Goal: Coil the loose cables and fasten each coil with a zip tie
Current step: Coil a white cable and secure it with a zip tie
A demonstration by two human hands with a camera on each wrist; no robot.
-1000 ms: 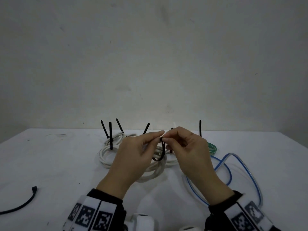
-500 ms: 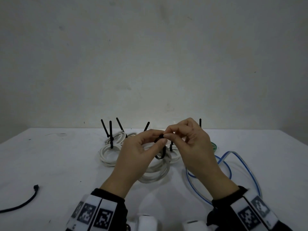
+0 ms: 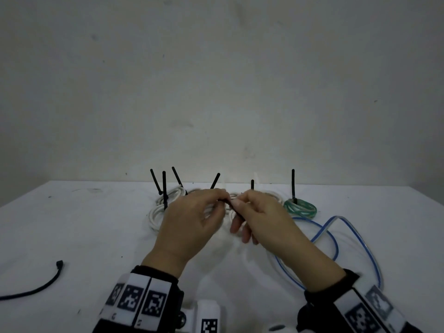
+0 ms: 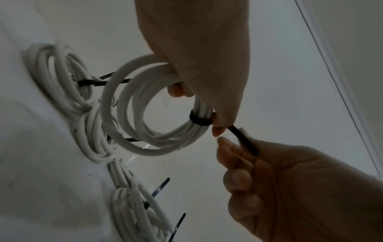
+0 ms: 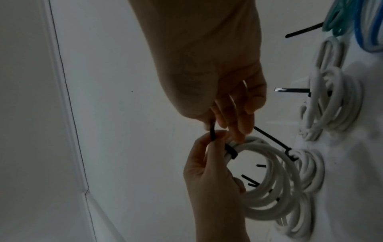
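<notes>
From overhead, a white desk (image 3: 72, 224) meets a bare grey wall (image 3: 216, 80); tied white coils, a green coil (image 3: 300, 207) and a loose blue cable (image 3: 336, 236) lie on it. By the left wrist, the left hand (image 4: 199, 54) grips a white coil (image 4: 132, 114) banded by a black zip tie (image 4: 200, 120). By the right wrist, dimly, the right hand (image 5: 217, 78) seems to pinch the tie's tail just beside the left fingers (image 5: 209, 139).

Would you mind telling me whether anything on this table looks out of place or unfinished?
Mostly the blue cable: it sprawls in loose loops at the right, uncoiled and untied, beside the tied green coil. A black cable end also strays in from the left edge.
</notes>
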